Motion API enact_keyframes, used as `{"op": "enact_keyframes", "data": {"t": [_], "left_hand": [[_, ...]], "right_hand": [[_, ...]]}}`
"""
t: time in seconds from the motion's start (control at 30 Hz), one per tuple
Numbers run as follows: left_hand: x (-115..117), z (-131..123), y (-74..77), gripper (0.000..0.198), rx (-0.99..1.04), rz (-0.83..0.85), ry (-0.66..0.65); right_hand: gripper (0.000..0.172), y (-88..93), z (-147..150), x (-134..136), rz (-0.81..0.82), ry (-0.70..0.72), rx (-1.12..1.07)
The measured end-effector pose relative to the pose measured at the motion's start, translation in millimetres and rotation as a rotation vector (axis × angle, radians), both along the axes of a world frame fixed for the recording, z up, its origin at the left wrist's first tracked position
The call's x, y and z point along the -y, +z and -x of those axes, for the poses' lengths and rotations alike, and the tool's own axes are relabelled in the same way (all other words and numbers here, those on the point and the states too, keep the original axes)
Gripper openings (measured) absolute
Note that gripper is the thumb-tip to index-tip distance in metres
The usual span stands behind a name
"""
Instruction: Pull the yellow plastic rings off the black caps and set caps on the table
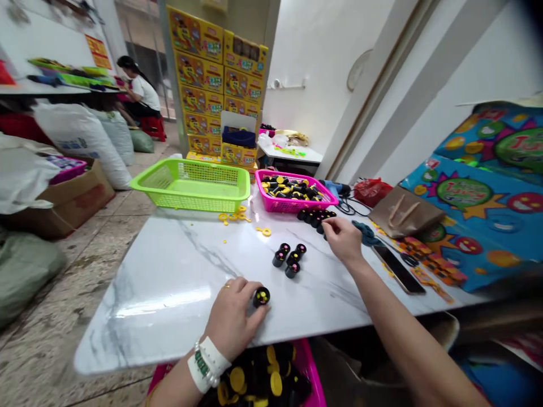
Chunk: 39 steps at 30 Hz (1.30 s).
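My left hand (234, 317) rests on the marble table (169, 271) near its front edge, fingers closed round a small black cylinder with a yellow top (262, 296). My right hand (343, 238) reaches farther back, fingertips pinched on one of a row of black cylinders (314, 217) in front of the pink basket (292, 203). A small cluster of black cylinders (289, 259) stands between my hands. Loose yellow rings (234, 216) lie near the green basket (193, 185).
A pink bin of black and yellow parts (258, 379) sits below the table's front edge. A phone (397, 268), a brown paper bag (405, 213) and colourful packaging (479, 209) lie at the right. Stacked yellow boxes (216, 79) stand behind. A person (138, 90) sits far left.
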State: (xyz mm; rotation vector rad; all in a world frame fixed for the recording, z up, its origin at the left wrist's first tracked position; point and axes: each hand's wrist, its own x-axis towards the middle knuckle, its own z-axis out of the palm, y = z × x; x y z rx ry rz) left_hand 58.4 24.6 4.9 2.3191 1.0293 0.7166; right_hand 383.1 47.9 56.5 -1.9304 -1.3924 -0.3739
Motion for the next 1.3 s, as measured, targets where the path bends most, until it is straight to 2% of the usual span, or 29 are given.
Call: {"op": "enact_keyframes", "data": {"t": [0.13,0.2,0.27,0.4,0.57,0.67,0.8,0.93,1.03,1.2,1.3], "left_hand": [[-2,-2,0.2,0.015,-0.015,0.018,0.055],[-4,-1,0.2,0.017,-0.023,0.021,0.061],[-4,0,-0.1,0.019,-0.026,0.024,0.051],[-3,2,-0.9,0.018,-0.049,0.014,0.013],[7,8,0.3,0.017,-0.089,-0.042,-0.007],[15,18,1.8,0.015,-0.073,-0.04,0.021],[22,33,-0.5,0.01,-0.046,-0.076,0.129],[25,41,-8.3,0.016,0.012,-0.113,0.186],[23,42,-15.1,0.021,0.055,-0.174,0.195],[20,42,-12.5,0.014,0.042,-0.175,0.184],[22,42,-8.7,0.015,0.012,-0.155,0.183]], "right_hand": [[0.028,14.8,60,-61,0.496,0.327,0.255],[0.03,17.9,86,-91,0.673,0.397,0.308],[0.035,16.9,106,-112,0.793,0.407,0.354],[0.026,11.9,129,-122,0.986,0.372,0.459],[0.031,18.8,143,-115,1.103,0.376,0.518],[0.028,22.1,154,-117,1.089,0.416,0.515],[0.039,14.8,180,-108,1.003,0.451,0.48],[0.027,4.1,213,-76,0.901,0.517,0.442],[0.023,-7.2,226,-50,0.777,0.529,0.411],[0.017,-29.3,213,-9,0.6,0.486,0.246],[0.008,-39.9,194,19,0.409,0.551,-0.15]]}}
